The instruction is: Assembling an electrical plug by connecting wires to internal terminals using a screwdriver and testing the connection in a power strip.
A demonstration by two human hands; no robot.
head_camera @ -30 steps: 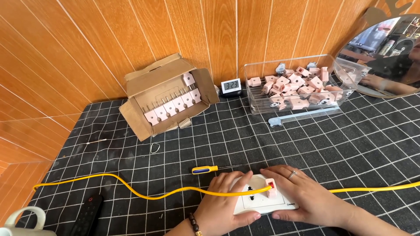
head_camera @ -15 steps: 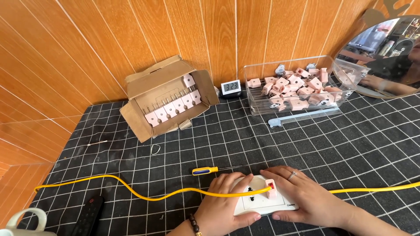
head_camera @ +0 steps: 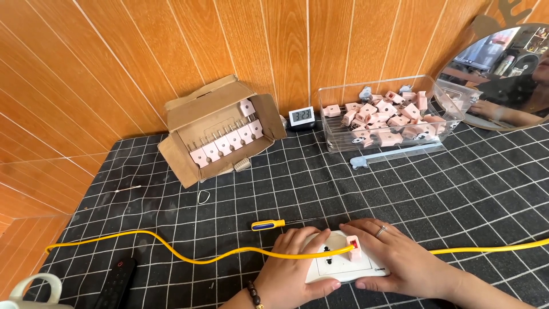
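Socket [head_camera: 343, 269]: white, flat on tabletop [head_camera: 457, 183], between both hands.
Left hand [head_camera: 289, 269]: loosely spread over socket's left end.
Right hand [head_camera: 394, 257]: fingers resting on socket, possibly pinching pink plug [head_camera: 353, 249].
Cable [head_camera: 171, 249]: yellow, under fingers.

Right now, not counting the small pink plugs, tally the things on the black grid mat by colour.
Yellow: 2, cable and screwdriver
White: 2, socket block and mug
Brown: 1, cardboard box
Clear: 1, plastic bin
Black: 1, remote
Total: 7
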